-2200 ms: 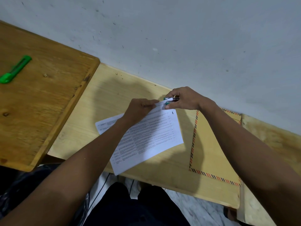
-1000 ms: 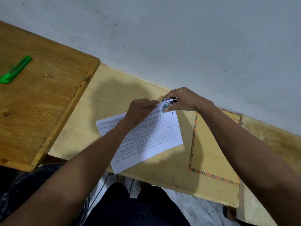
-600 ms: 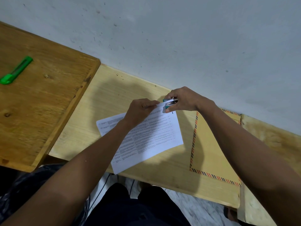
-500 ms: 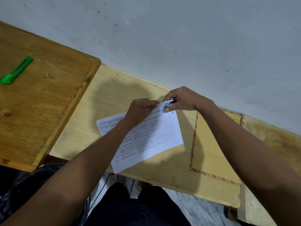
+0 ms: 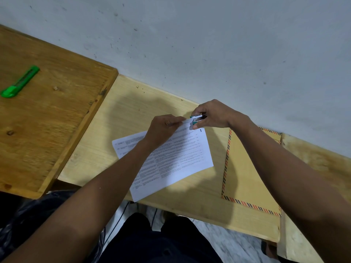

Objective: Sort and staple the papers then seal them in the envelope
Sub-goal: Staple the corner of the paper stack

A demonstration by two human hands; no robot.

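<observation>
White printed papers [image 5: 176,158] lie slanted on the pale wooden table [image 5: 121,118], their near corner hanging over the front edge. My left hand [image 5: 163,128] pinches the papers' far edge between thumb and fingers. My right hand [image 5: 214,114] grips a small teal and metal stapler [image 5: 196,118], whose jaws sit over the papers' far right corner. A brown envelope [image 5: 245,171] with a striped orange and dark border lies flat to the right, partly under my right forearm.
A darker wooden board [image 5: 57,114] adjoins the table on the left, with a green utility knife [image 5: 20,81] on it. A grey wall [image 5: 209,44] runs along the table's far edge. Another pale surface [image 5: 319,162] lies at the right.
The stapler's jaws have shifted slightly at the papers' corner between frames. Both hands and the papers stay in nearly the same place.
</observation>
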